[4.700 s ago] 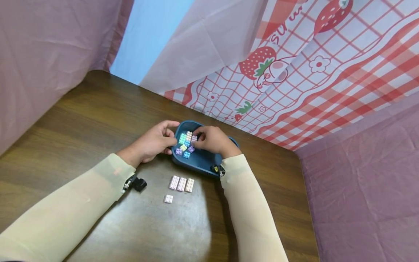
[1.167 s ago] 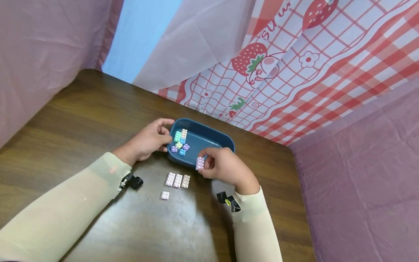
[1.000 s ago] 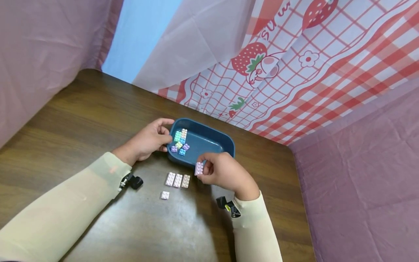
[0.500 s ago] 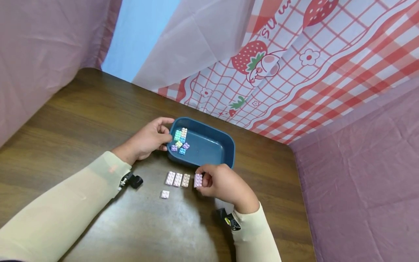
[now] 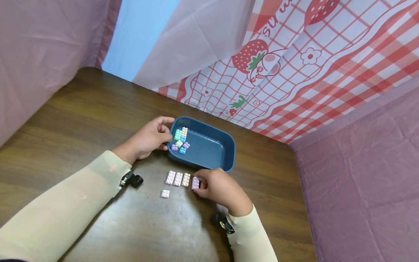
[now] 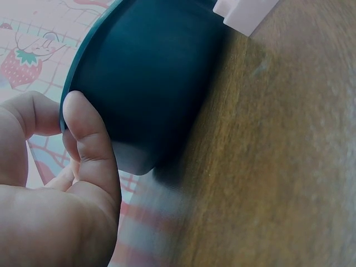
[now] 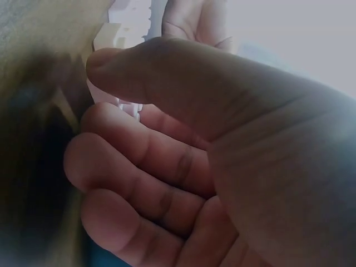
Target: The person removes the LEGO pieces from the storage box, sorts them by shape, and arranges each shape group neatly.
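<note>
In the head view my left hand (image 5: 151, 136) pinches the left end of a dark blue oblong tub (image 5: 209, 151); in the left wrist view the thumb (image 6: 89, 133) lies against its outer wall. Between thumb and fingers my right hand (image 5: 222, 189) holds a lilac toy building brick (image 5: 195, 183), low at the tabletop. Just left of it, a row holds a cream brick (image 5: 186, 179) and two pale pink bricks (image 5: 174, 178). Nearer me lies a small pale square brick (image 5: 165, 193). In the right wrist view the thumb (image 7: 119, 72) partly hides the lilac brick.
Several loose bricks lie in the tub's left end, among them a green brick (image 5: 178, 134), a yellow brick (image 5: 179, 143) and a blue brick (image 5: 182, 150). Behind the wooden table (image 5: 108, 105) hangs a strawberry-print cloth (image 5: 229, 87); pinkish curtains (image 5: 356, 174) stand at both sides.
My right hand has come out of the tub with the lilac brick and brought it toward me and down, to the right end of the row. The left hand stays on the tub.
</note>
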`<move>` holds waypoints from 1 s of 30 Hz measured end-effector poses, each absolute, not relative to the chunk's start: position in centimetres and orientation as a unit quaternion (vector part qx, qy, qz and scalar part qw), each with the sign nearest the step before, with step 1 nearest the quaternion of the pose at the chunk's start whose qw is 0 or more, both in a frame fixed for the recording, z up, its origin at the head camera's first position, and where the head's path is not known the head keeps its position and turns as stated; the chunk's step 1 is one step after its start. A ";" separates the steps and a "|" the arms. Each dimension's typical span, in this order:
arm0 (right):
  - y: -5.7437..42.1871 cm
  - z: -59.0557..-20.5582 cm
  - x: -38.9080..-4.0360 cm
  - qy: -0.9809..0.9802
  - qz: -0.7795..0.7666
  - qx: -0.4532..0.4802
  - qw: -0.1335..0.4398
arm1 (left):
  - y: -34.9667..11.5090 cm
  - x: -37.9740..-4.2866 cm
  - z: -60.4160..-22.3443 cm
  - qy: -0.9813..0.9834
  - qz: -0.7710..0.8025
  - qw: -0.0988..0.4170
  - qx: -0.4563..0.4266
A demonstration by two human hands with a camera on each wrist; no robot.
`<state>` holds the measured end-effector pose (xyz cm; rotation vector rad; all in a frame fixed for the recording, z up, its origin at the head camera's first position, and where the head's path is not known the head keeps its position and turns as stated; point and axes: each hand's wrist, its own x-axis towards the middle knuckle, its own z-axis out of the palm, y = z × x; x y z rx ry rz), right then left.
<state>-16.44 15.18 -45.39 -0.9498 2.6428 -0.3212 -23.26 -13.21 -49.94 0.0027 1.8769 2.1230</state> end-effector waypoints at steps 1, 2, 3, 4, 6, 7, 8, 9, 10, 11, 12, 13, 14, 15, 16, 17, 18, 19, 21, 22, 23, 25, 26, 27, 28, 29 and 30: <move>15.2 -45.5 -16.5 0.924 -0.111 -0.332 0.156 | -13.2 -23.3 -49.9 0.654 0.741 0.153 0.001; 15.2 -45.6 -16.5 0.923 -0.112 -0.333 0.156 | -13.2 -23.3 -49.9 0.654 0.741 0.153 0.002; 15.2 -45.7 -16.5 0.923 -0.112 -0.333 0.155 | -13.2 -23.3 -50.0 0.654 0.741 0.153 0.002; 15.2 -45.8 -16.5 0.923 -0.112 -0.333 0.154 | -13.2 -23.3 -50.0 0.654 0.741 0.152 0.003; 15.2 -45.9 -16.6 0.924 -0.110 -0.333 0.154 | -13.2 -23.3 -50.0 0.654 0.741 0.151 0.004; 15.2 -45.9 -16.6 0.924 -0.108 -0.332 0.154 | -13.2 -23.2 -50.0 0.654 0.742 0.150 0.004; 15.1 -46.0 -16.6 0.924 -0.108 -0.331 0.155 | -13.2 -23.2 -50.0 0.655 0.741 0.149 0.004; 15.1 -46.0 -16.7 0.925 -0.108 -0.330 0.157 | -13.2 -23.2 -50.0 0.656 0.740 0.149 0.005; 15.1 -46.0 -16.7 0.925 -0.106 -0.329 0.159 | -13.2 -23.2 -50.0 0.656 0.740 0.147 0.004; 15.1 -46.0 -16.7 0.925 -0.106 -0.328 0.161 | -13.2 -23.2 -50.0 0.656 0.740 0.146 0.003; 15.0 -46.1 -16.7 0.924 -0.107 -0.327 0.164 | -13.2 -23.2 -50.0 0.657 0.740 0.146 0.003; 15.0 -46.1 -16.8 0.925 -0.106 -0.327 0.165 | -13.2 -23.2 -50.0 0.657 0.739 0.146 0.003; 15.0 -46.1 -16.8 0.924 -0.106 -0.327 0.166 | -13.2 -23.2 -50.0 0.658 0.739 0.146 0.003; 14.9 -46.1 -16.8 0.925 -0.105 -0.326 0.167 | -13.2 -23.2 -50.0 0.657 0.740 0.146 0.003; 14.9 -46.1 -16.8 0.925 -0.103 -0.325 0.166 | -13.2 -23.2 -50.1 0.656 0.740 0.146 0.002; 14.9 -46.1 -16.8 0.925 -0.104 -0.324 0.167 | -13.2 -23.2 -50.1 0.656 0.740 0.147 0.003; 14.9 -46.1 -16.8 0.926 -0.104 -0.322 0.168 | -13.2 -23.2 -50.1 0.656 0.740 0.147 0.002; 14.8 -46.1 -16.7 0.926 -0.104 -0.320 0.169 | -13.2 -23.2 -50.1 0.656 0.741 0.147 0.002; 14.8 -46.1 -16.7 0.927 -0.106 -0.316 0.174 | -13.2 -23.3 -50.2 0.655 0.741 0.147 0.000; 14.8 -46.1 -16.7 0.927 -0.108 -0.315 0.175 | -13.2 -23.3 -50.2 0.656 0.741 0.148 0.000; 14.8 -46.1 -16.7 0.927 -0.109 -0.314 0.176 | -13.2 -23.3 -50.2 0.656 0.740 0.148 0.000; 14.8 -46.1 -16.7 0.926 -0.112 -0.314 0.176 | -13.1 -23.3 -50.2 0.656 0.741 0.148 0.000; 14.8 -46.2 -16.7 0.926 -0.114 -0.315 0.176 | -13.1 -23.3 -50.2 0.655 0.741 0.147 -0.001; 14.8 -46.2 -16.7 0.925 -0.116 -0.315 0.176 | -13.1 -23.3 -50.2 0.655 0.741 0.148 0.000; 14.9 -46.2 -16.7 0.925 -0.116 -0.316 0.175 | -13.1 -23.3 -50.2 0.655 0.741 0.148 -0.001; 14.9 -46.2 -16.7 0.925 -0.118 -0.316 0.175 | -13.1 -23.3 -50.2 0.655 0.741 0.148 -0.001; 14.9 -46.2 -16.7 0.925 -0.118 -0.316 0.176 | -13.1 -23.3 -50.2 0.655 0.741 0.149 -0.003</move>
